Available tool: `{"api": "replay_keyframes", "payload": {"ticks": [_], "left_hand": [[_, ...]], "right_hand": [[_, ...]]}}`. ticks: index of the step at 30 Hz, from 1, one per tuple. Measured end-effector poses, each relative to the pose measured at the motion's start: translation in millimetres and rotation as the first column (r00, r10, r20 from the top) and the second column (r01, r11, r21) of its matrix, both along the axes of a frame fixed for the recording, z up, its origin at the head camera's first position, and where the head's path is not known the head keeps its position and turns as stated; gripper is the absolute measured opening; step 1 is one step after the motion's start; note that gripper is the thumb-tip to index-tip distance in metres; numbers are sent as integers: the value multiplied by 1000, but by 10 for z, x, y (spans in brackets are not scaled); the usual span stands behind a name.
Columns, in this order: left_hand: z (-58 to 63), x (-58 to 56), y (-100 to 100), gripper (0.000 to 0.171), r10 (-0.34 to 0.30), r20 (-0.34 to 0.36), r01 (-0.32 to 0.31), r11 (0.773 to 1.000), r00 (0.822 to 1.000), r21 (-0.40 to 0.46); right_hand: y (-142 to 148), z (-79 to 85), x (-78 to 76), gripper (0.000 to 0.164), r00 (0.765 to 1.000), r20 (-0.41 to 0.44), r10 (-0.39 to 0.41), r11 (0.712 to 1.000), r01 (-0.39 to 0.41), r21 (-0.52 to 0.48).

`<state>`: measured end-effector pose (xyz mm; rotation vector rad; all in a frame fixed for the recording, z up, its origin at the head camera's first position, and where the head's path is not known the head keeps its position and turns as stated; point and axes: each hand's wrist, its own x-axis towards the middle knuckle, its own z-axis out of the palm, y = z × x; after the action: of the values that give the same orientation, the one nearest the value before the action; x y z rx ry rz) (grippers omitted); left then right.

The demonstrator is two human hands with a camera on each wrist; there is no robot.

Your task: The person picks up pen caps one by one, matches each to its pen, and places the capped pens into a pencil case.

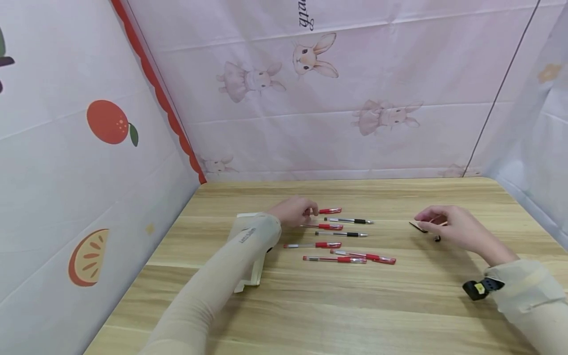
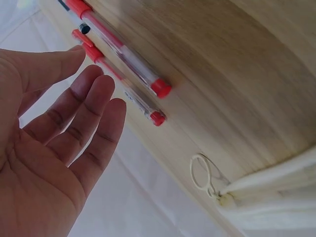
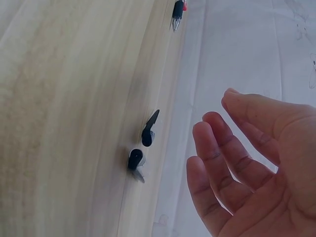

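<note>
My left hand (image 1: 295,211) is over the left end of the farthest red pen (image 1: 330,211). In the left wrist view its fingers are loosely bent and apart, with the thumb close by the cap of a red pen (image 2: 121,76) lying on the table. My right hand (image 1: 454,228) hovers at the right with fingers half bent. Beside it lie two small black pen caps (image 3: 148,133) with clips, and the right wrist view shows nothing between its fingers. Two black pens (image 1: 348,221) with bare tips lie among several capped red pens (image 1: 335,259) in the middle.
A cream fabric pouch (image 1: 255,273) lies under my left forearm, partly hidden by it. A pale ring (image 2: 200,173) stands at its end. The wooden table (image 1: 355,315) meets printed cloth walls (image 1: 333,148) at the back and sides.
</note>
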<state>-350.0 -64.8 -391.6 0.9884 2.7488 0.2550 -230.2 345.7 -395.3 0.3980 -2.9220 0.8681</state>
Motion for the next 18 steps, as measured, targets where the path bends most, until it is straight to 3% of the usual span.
{"api": "replay_keyframes", "payload": {"ticks": [5, 18], "left_hand": [[-6, -38, 78, 21, -22, -18, 21, 1000, 1000, -8], [-57, -77, 309, 24, 4, -19, -4, 1000, 1000, 16]], "right_hand": [[52, -3, 7, 20, 1000, 8, -7, 1000, 7, -10], [182, -57, 30, 22, 1000, 14, -10, 1000, 10, -5]]}}
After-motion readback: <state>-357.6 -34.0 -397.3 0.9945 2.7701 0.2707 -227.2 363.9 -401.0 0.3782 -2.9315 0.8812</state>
